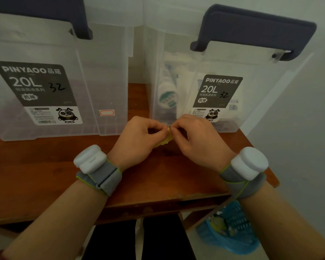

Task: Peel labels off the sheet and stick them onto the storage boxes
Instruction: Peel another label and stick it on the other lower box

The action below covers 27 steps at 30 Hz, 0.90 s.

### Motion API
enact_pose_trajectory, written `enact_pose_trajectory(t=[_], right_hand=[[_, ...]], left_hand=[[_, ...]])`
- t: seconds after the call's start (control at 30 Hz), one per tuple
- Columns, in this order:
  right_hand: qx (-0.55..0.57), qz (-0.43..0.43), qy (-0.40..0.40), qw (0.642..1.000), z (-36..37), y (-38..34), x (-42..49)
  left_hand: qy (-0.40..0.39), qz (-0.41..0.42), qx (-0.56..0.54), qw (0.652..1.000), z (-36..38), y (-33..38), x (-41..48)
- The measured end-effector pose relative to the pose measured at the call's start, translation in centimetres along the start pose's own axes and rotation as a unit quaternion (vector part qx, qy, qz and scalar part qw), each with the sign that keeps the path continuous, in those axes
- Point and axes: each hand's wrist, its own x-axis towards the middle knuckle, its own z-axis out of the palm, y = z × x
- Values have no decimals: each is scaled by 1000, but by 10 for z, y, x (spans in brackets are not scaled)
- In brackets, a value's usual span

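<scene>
Nearest lens: two bare forearms, each with a grey fabric wristband carrying a white plastic puck, left wristband (94,166) and right wristband (246,169).

Left hand (139,136): fingers curled, thumb and forefinger pinching the small yellow label sheet (163,141), held just above the reddish-brown wooden table (45,166). Right hand (197,139): fingertips pinched at the sheet's upper edge, touching the left fingertips. Cannot tell whether a label has lifted, as the fingers hide it.

Behind, left: clear plastic storage box with grey 20L sticker (45,44), with a small red-bordered white label (106,112) already stuck low on its front. Right: second clear storage box (261,91), contents inside, no such label seen.

Step, judged: peeling the next label. Next move needs a nail under the label's corner and a steady hold on the backing. Then carry the label to the right-hand box and press it flat.
</scene>
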Motion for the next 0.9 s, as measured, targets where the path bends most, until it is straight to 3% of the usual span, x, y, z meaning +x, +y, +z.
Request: enact_pose_trajectory(t=[0.57,0.9], right_hand=[[65,16,15,998,-2,0,0],[113,52,25,992,-4,4,-2]], left_hand=[[4,-6,0,1000,0,1,0],[1,-24,-69,997,-2,5,0]])
